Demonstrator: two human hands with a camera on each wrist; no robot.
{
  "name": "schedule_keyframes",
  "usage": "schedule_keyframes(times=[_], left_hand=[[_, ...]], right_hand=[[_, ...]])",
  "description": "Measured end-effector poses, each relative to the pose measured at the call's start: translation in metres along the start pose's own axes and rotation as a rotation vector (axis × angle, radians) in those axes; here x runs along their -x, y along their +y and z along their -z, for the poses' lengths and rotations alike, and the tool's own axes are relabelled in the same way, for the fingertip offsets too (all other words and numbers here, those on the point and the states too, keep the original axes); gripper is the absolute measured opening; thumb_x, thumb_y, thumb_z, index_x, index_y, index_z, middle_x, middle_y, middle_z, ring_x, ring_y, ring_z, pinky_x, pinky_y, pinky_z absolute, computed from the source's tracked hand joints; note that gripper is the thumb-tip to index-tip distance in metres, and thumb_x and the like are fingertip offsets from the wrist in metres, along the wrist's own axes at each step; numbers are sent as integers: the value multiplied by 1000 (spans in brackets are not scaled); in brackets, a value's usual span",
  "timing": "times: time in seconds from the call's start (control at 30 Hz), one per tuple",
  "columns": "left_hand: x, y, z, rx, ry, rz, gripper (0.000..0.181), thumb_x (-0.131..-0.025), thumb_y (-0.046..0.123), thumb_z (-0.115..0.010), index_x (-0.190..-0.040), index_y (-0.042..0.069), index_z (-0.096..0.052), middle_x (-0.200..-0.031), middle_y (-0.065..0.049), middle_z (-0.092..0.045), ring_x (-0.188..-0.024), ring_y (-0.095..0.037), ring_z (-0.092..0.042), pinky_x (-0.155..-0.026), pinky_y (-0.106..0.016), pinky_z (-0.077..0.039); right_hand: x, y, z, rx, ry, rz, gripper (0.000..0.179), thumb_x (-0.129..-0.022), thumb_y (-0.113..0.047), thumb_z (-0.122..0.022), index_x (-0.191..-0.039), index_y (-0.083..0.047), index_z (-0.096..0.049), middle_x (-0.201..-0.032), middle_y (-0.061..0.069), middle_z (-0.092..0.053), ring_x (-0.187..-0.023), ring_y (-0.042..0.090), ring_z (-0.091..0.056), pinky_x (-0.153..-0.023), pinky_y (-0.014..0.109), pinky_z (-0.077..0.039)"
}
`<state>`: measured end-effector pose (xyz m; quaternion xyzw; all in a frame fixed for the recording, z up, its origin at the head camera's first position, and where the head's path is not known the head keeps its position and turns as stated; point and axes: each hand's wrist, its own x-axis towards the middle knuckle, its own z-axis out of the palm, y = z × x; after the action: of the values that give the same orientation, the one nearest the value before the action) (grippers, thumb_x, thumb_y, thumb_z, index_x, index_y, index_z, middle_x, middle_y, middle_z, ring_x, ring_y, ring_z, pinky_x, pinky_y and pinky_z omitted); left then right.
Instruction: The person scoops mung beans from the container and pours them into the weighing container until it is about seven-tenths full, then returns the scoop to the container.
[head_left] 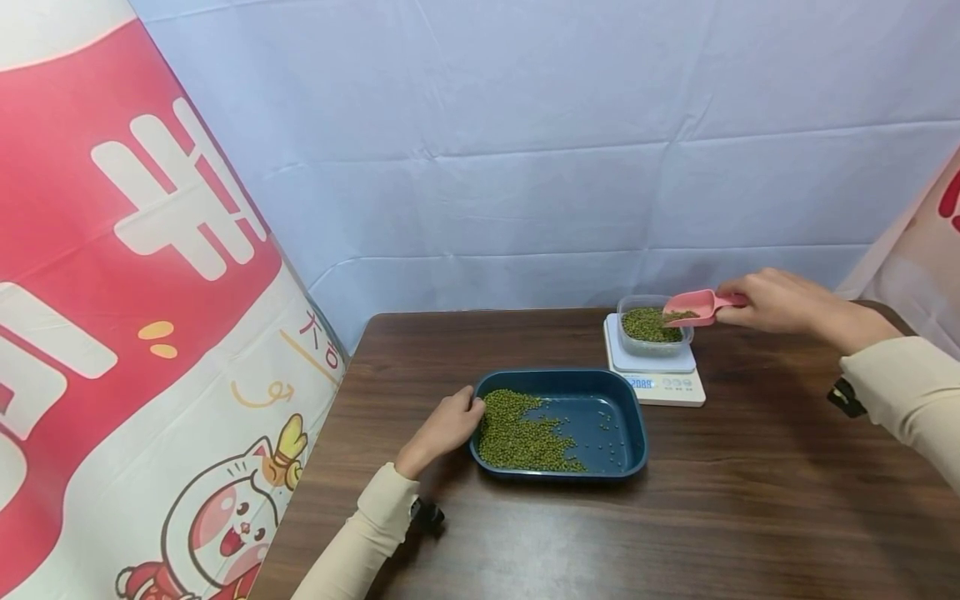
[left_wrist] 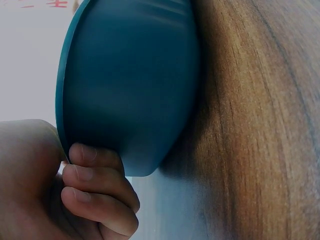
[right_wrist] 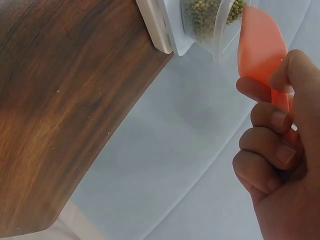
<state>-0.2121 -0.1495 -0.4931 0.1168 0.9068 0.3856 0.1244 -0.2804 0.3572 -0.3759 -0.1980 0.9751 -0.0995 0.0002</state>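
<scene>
My right hand point(head_left: 776, 302) grips the handle of a pink scoop point(head_left: 696, 307) that carries some green beans. The scoop's lip overlaps the right rim of a clear plastic container point(head_left: 651, 347), which holds a heap of green beans point(head_left: 647, 325). Under the container is a white kitchen scale point(head_left: 681, 388) with a lit display. My left hand point(head_left: 447, 423) holds the left end of a dark blue tray point(head_left: 632, 425), thumb over the rim. In the left wrist view, curled fingers point(left_wrist: 97, 172) lie against the tray's outer wall. Green beans cover the tray's left half, with a few scattered at right.
The brown wooden table point(head_left: 735, 500) ends at a pale cloth backdrop point(head_left: 525, 192) behind the scale. A red and white printed banner point(head_left: 90, 350) hangs along the left side. More printed cloth point(head_left: 926, 267) hangs at the far right.
</scene>
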Motion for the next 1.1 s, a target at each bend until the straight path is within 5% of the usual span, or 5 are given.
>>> schedule_keyframes(times=[0.5, 1.1], left_hand=[[0, 1, 1, 14, -9, -2, 29, -114, 29, -37, -93, 10, -44, -76, -3, -41, -64, -18, -38, -61, -32, -36], [3, 6, 3, -14, -6, 3, 29, -114, 28, -37, -92, 10, -45, -76, -1, -40, -63, -18, -37, -61, -32, -35]], right_hand=[[3, 0, 3, 43, -2, 22, 9, -96, -24, -75, -95, -16, -70, -64, -6, -34, -58, 9, -29, -57, 28, -25], [9, 0, 2, 1, -4, -56, 36, -97, -27, -72, -122, 0, -72, -66, -1, -39, -61, 15, -37, -58, 33, -28]])
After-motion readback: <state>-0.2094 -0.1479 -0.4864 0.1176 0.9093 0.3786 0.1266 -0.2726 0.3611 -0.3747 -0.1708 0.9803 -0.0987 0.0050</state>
